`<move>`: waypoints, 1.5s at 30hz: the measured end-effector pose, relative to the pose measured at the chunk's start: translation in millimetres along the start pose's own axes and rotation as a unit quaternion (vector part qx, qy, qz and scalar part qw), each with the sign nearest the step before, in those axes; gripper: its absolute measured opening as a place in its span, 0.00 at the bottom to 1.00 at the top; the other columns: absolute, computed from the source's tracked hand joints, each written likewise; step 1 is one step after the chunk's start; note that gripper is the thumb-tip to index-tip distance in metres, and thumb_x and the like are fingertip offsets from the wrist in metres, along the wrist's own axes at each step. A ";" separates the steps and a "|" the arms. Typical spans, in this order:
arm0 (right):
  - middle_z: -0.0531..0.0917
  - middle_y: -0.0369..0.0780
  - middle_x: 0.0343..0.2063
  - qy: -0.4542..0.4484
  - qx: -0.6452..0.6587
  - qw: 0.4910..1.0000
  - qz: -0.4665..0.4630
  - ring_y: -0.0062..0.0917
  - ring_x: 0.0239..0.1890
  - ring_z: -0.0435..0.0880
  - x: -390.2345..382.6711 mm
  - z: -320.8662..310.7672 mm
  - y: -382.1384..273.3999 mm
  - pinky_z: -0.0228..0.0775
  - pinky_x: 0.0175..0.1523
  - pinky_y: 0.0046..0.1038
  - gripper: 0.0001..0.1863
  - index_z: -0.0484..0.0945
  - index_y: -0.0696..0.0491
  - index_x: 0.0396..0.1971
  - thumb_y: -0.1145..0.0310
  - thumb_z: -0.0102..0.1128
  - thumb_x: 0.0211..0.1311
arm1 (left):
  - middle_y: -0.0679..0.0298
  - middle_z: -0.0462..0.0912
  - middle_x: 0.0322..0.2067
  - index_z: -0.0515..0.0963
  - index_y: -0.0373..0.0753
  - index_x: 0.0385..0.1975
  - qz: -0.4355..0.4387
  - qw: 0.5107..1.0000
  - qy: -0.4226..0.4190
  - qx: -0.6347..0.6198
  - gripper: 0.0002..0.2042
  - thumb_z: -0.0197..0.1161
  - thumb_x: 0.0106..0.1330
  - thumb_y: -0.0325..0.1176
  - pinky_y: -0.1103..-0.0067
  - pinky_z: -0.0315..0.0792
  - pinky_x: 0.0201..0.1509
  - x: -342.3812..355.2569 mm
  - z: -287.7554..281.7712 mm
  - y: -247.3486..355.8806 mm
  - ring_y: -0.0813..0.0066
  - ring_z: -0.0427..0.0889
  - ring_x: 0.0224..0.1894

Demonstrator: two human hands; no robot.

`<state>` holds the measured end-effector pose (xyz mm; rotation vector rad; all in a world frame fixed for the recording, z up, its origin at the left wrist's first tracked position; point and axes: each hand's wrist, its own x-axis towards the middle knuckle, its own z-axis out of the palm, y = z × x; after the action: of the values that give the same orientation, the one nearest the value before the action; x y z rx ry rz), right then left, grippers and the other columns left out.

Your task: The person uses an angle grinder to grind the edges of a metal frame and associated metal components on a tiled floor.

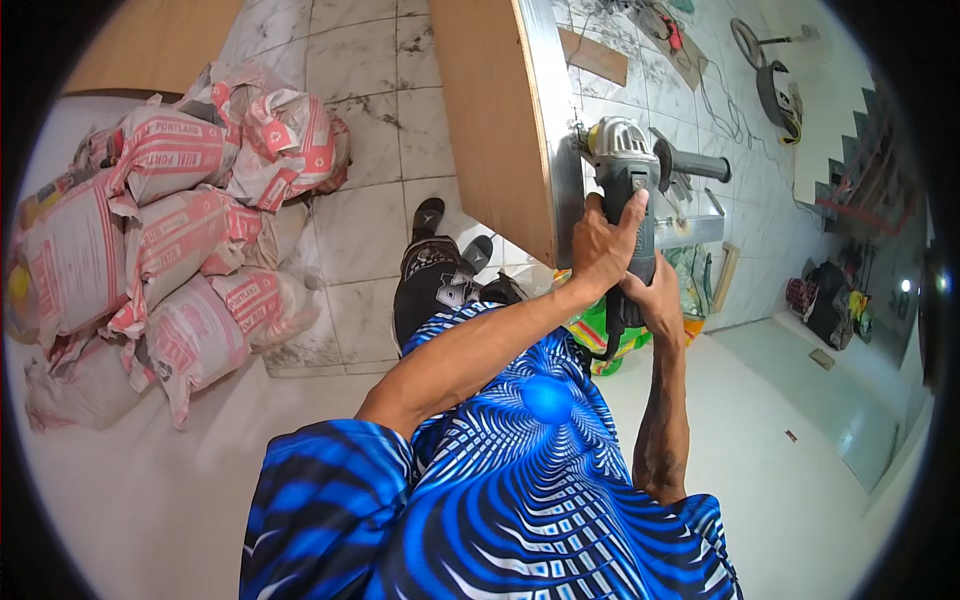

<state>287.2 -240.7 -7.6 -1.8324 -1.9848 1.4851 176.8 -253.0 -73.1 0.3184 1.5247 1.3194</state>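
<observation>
An angle grinder (625, 145), dark grey with a bare metal gear head and a black side handle (700, 163), is held in both my hands. My left hand (605, 240) wraps round its body just behind the head. Lower down, my right hand (657, 295) grips the rear of the body. The side handle sticks out to the right with no hand on it. The grinder's head lies against or close to the metal-faced edge (556, 110) of a tall wooden panel (490, 100); whether it touches, I cannot tell.
Several stacked cement bags (180, 235) fill the left side. My sandalled feet (428, 218) stand on marble-look tiles (360, 140). A wooden strip (594, 57), a red-handled tool (673, 36) and loose cables (727, 115) lie beyond the panel. Green-and-orange sacking (595, 325) sits below the grinder.
</observation>
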 end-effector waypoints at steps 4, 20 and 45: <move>0.83 0.43 0.33 0.011 -0.018 1.000 0.014 0.25 0.34 0.82 -3.2 1.0 6.3 0.74 0.43 0.29 0.31 0.75 0.62 0.46 0.55 0.67 0.46 | 0.35 0.81 0.31 0.71 0.23 0.41 -0.008 1.000 -0.020 0.003 0.38 0.59 0.62 0.64 0.60 0.77 0.42 0.3 -1.5 0.9 0.38 0.83 0.37; 0.83 0.42 0.33 0.026 0.003 0.999 0.021 0.24 0.34 0.81 -6.7 4.8 4.3 0.73 0.43 0.28 0.29 0.76 0.62 0.45 0.57 0.68 0.47 | 0.34 0.82 0.30 0.72 0.22 0.42 -0.006 1.000 -0.022 0.020 0.39 0.59 0.61 0.65 0.59 0.77 0.39 4.9 -2.4 1.4 0.37 0.84 0.36; 0.83 0.41 0.33 0.000 0.002 1.000 0.003 0.23 0.34 0.81 2.9 1.0 1.7 0.74 0.43 0.28 0.30 0.75 0.63 0.46 0.56 0.66 0.46 | 0.41 0.81 0.32 0.71 0.24 0.45 0.021 1.000 -0.004 -0.003 0.36 0.61 0.63 0.61 0.62 0.76 0.42 6.7 1.0 -5.1 0.45 0.84 0.37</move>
<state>287.0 -239.3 -10.7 -1.8376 -1.9776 1.4905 176.9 -249.3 -80.7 0.3520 1.5147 1.3538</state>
